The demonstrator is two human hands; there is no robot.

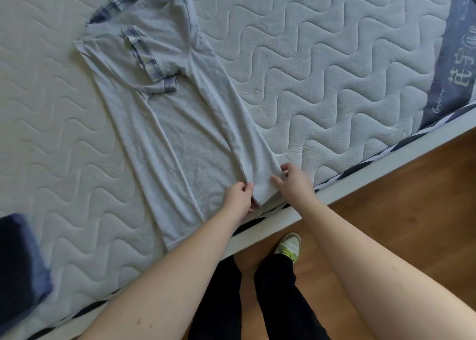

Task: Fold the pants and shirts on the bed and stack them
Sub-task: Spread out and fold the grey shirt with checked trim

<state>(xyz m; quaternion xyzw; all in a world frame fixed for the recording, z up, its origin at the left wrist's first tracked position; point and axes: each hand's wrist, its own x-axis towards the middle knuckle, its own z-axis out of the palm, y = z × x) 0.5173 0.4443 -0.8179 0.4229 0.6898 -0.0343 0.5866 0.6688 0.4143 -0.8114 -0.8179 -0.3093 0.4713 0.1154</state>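
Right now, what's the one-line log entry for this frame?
stage: folding | shirt: grey, flat on mattress, sides folded in | left hand: pinching hem | right hand: pinching hem corner | folded dark garment: left edge

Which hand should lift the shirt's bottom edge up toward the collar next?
Probably the right hand: it already pinches the shirt at its bottom corner. The left hand only rests beside it.

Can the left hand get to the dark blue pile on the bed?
Probably yes. The left hand is holding the shirt hem, but only bare mattress lies between it and the dark pile, which sits near the edge on that side.
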